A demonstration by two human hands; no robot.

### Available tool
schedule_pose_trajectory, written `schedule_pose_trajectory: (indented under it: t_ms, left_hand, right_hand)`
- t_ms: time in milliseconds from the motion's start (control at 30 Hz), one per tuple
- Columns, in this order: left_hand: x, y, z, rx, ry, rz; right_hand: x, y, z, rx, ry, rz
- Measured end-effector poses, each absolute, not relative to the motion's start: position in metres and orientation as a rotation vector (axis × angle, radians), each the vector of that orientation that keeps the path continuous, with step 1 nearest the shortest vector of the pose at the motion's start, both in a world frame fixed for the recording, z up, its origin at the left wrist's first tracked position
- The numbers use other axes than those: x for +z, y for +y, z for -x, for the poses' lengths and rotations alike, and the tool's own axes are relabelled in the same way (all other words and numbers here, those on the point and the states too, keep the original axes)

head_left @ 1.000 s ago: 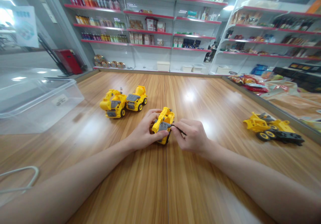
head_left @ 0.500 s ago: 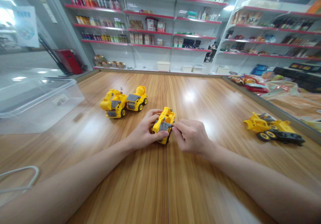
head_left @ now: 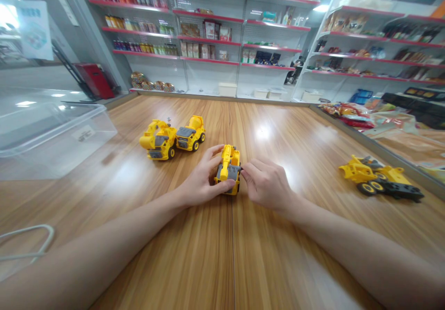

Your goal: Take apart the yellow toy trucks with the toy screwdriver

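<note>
L hand [head_left: 201, 181] grips yel. truck [head_left: 226, 165] | R hand [head_left: 267, 181] pinches dk. tool [head_left: 242, 169]

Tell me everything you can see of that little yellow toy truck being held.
The yellow and grey toy truck, seemingly plastic, has a long yellow arm lying lengthwise over a grey panel. It appears upright on the brown wooden table. The left hand grips it; the right hand holds a thin dark piece at its side.

Held truck [head_left: 227, 166]: yellow and grey. Table [head_left: 194, 254]: brown, streaked. Toy [head_left: 389, 178] near its right edge: yellow, black, perhaps some grey.
</note>
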State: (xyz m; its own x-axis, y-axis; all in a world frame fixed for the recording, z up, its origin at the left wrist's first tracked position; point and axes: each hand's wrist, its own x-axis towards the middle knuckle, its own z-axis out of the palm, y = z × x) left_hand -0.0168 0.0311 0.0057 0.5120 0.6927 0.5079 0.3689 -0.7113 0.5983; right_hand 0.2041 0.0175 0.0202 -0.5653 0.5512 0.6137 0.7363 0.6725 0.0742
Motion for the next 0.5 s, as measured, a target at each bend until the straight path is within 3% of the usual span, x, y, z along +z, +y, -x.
schedule_pose_trajectory:
  t_ms: [500]
  left_hand:
    - [0.0043,0.0309,0.0136,1.086,1.000,-2.362]
  right_hand:
    - [0.0161,0.0256,-0.2098,-0.489,-2.336,0.903]
